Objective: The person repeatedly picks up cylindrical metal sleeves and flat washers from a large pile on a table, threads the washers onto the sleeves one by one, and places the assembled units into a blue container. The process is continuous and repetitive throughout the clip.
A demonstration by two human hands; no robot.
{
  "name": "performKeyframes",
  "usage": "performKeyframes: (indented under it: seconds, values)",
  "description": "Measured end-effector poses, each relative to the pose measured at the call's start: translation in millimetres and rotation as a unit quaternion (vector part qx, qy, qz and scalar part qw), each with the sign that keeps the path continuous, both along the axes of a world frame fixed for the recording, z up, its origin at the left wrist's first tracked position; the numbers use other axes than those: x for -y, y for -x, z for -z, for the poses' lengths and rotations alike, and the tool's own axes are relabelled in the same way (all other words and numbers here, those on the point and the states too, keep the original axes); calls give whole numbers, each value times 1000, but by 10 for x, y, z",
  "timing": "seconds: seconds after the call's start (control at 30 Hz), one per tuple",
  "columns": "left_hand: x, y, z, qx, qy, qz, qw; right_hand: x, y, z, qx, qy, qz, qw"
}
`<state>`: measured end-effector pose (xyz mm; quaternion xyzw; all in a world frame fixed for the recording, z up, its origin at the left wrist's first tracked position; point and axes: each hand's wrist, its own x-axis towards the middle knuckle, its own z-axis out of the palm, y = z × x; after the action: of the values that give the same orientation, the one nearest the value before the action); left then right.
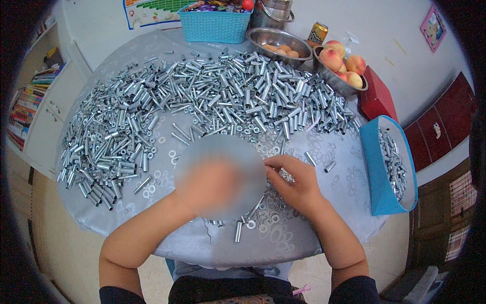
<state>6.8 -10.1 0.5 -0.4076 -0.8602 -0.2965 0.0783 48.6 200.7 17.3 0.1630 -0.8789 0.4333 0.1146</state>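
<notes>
My left hand [205, 182] is over the near middle of the table; a round blur covers it, so its fingers and anything in them are hidden. Just to its right is my right hand [296, 185], thumb and forefinger drawn together at the blur's edge. What they pinch, if anything, cannot be made out. Flat metal washers [271, 202] lie scattered beneath and around the right hand. Close to the front edge rests a short metal tube [238, 232]. A wide heap of silvery tubes and bolts [228, 88] spreads across the table beyond both hands.
At the right edge stands a blue fabric bin [375, 172] with metal parts inside. Along the back are a light-blue basket [215, 28], a steel bowl [263, 36] of eggs, a can [318, 33], a bowl of peaches [331, 78] and a red box [377, 96].
</notes>
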Motion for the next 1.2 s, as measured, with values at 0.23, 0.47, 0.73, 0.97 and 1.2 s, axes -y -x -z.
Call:
performKeyframes:
  seconds: [0.23, 0.47, 0.73, 0.97, 1.2]
  values:
    - [-48, -5, -71, -1, -20, 3, 1000, -49, -7, -9, -69, -74, -37, 994]
    - [-56, -29, -69, 9, -29, -4, 1000, -72, 28, 27, -151, -103, -64, 981]
    - [-56, -55, -91, -3, -13, -8, 1000, -88, 46, 70, -214, -117, -76, 967]
    - [-57, -44, -59, 20, -9, -8, 1000, -112, 48, 92, -242, -136, -78, 958]
    - [-33, -36, -33, 35, -16, -3, 999, -27, 19, 42, -276, -172, -58, 944]
